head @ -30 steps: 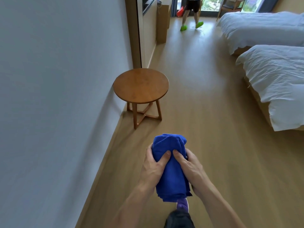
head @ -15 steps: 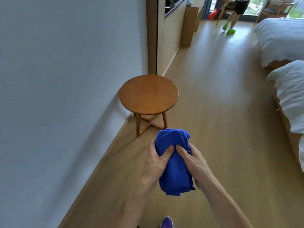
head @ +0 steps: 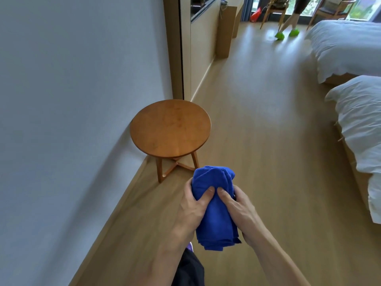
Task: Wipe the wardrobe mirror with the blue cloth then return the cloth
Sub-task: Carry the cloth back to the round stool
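A folded blue cloth [head: 214,215] is held in front of me with both hands, above the wooden floor. My left hand [head: 192,207] grips its left side, thumb pressed on top. My right hand [head: 240,211] grips its right side, thumb beside the left thumb. A round wooden side table [head: 170,129] stands just ahead of the cloth, against the white wall. No wardrobe mirror can be made out; only a wooden frame with a dark panel edge [head: 181,48] shows beyond the table.
White wall [head: 72,120] runs along my left. Two white beds [head: 356,124] line the right side. A wooden cabinet [head: 224,29] stands farther down the left. A person in green slippers [head: 285,34] walks near chairs at the far end. Open floor lies between.
The view has moved forward; the table is closer and larger. My hands keep the same grip on the cloth. The far person has shifted to the right.
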The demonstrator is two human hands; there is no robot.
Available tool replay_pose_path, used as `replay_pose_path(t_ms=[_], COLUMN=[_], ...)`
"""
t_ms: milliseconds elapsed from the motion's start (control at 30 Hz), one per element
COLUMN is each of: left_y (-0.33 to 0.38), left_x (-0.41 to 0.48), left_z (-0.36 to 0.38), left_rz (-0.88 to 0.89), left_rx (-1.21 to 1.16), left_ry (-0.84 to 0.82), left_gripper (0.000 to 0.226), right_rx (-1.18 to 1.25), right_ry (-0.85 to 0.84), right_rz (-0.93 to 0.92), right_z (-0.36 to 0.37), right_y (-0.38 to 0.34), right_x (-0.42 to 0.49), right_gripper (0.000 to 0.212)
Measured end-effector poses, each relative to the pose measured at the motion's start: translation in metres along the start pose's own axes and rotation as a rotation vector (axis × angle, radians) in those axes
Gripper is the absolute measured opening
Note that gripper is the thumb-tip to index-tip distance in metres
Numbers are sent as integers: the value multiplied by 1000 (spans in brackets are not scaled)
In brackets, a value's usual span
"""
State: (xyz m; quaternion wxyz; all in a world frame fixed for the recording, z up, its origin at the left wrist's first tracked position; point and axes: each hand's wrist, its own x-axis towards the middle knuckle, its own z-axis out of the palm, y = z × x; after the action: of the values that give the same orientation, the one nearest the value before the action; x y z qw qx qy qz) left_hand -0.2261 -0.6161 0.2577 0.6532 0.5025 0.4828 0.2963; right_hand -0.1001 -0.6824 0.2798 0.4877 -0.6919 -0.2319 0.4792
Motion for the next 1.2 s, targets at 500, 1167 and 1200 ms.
replay_pose_path(t_ms=[500, 1167, 1200], left_y=[68, 124, 127], left_x=[170, 312, 316], left_z=[28, 101, 106], left_rz=[1, -68, -73], left_rx=[-47, -145, -159], left_ry=[-65, 419, 441], left_gripper=[54, 45, 45], right_rx=[-38, -287, -292], right_ry=[29, -379, -403], right_rz=[31, 0, -7], right_z=[-11, -53, -57], right_y=[-89, -176, -181], right_x=[156, 368, 376], right_gripper=[21, 23, 22])
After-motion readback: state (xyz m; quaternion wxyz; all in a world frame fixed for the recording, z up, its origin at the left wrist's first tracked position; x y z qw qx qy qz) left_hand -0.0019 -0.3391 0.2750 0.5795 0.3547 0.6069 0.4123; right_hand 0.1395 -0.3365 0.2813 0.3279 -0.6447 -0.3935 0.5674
